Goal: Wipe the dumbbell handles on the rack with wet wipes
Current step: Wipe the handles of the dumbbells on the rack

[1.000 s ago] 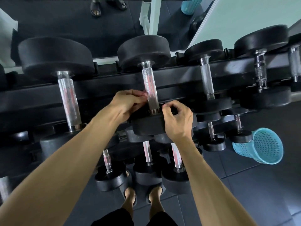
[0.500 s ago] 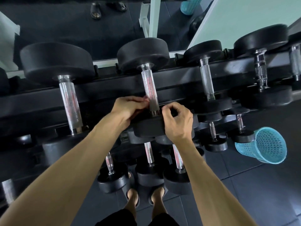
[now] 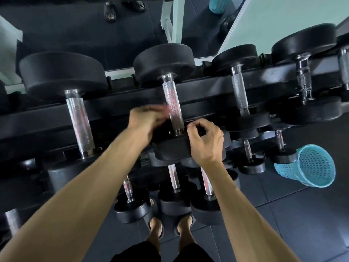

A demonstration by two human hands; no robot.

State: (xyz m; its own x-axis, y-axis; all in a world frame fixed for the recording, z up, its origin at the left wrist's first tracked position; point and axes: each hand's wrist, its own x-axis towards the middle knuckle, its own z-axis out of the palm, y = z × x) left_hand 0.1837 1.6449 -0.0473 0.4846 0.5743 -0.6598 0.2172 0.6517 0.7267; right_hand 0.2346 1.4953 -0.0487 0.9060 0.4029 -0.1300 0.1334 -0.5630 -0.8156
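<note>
Since the earlier frame, our left hand (image 3: 146, 120) has shifted slightly toward the middle handle (image 3: 172, 104) and now appears motion-blurred; our right hand (image 3: 204, 142) has barely moved.

Working left to right: the large dumbbell (image 3: 62, 76) at the left sits on the rack (image 3: 207, 91) with its handle untouched by either hand. Our left hand is next, its fingers against the lower left side of the middle handle. Blur prevents us from telling whether they are curled on a wipe or merely pressed; no wipe is clearly visible. The middle handle stands between the two hands, its near head (image 3: 170, 148) below. Our right hand is curled, fingertips pinched together beside the base of the handle; whether it pinches a wipe edge we cannot tell. Further right are the smaller dumbbells and a blue basket (image 3: 311, 165) on the floor.

Risks, in our judgement:
- Incomplete coverage: contact is confined to the lower end, so the upper knurling may be missed.
- Snagging: knurled steel can tear a thin wipe.
- Dumbbell roll: sideways force could shift it on the rack, above our sandalled feet (image 3: 170, 225).
</note>
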